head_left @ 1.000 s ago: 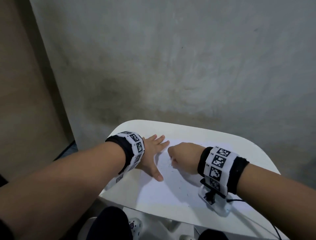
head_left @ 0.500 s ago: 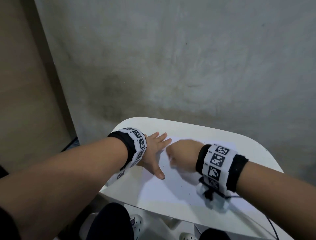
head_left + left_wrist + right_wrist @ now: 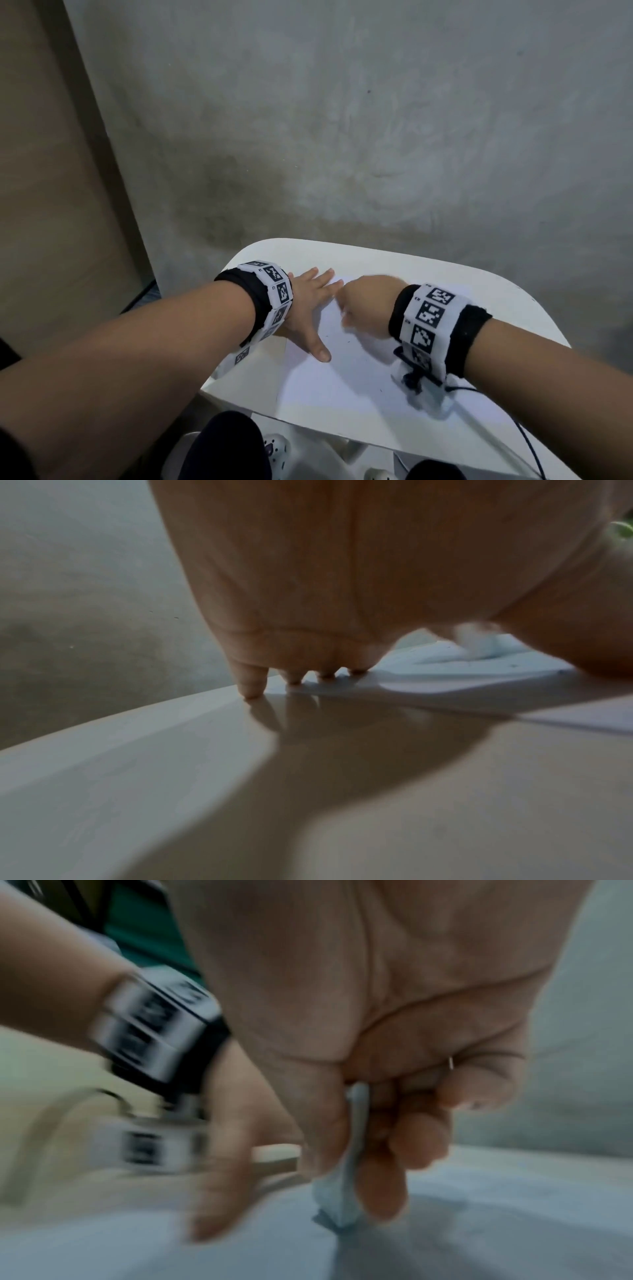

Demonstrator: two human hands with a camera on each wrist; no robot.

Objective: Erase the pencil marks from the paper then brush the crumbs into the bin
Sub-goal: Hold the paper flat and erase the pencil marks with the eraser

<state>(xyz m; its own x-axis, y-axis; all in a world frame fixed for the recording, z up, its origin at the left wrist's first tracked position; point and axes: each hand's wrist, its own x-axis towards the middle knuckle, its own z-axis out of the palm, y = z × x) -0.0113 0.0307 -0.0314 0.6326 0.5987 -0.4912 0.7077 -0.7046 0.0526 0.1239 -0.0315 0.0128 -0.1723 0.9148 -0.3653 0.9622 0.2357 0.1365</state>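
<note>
A white sheet of paper (image 3: 346, 387) lies on the small white table (image 3: 428, 274). My left hand (image 3: 310, 308) lies flat on the paper's left part, fingers straight and spread, thumb pointing toward me. My right hand (image 3: 366, 308) is curled just to its right and looks blurred. In the right wrist view its thumb and fingers pinch a pale eraser (image 3: 346, 1185), whose lower end touches the paper (image 3: 479, 1231). The left wrist view shows the left fingertips (image 3: 253, 683) pressed down, with the eraser (image 3: 479, 642) beyond them. A few dark specks (image 3: 347, 341) dot the sheet. No bin is in view.
A grey concrete wall (image 3: 376, 137) rises right behind the table. A tan panel (image 3: 51, 205) stands at the left. A black cable (image 3: 527, 442) runs from my right wrist over the table's near right edge. My knees and white shoes (image 3: 274, 452) show below the table.
My right hand has shifted slightly up and left on the paper with the eraser, now blurred by motion. The left hand has stayed flat in the same spot.
</note>
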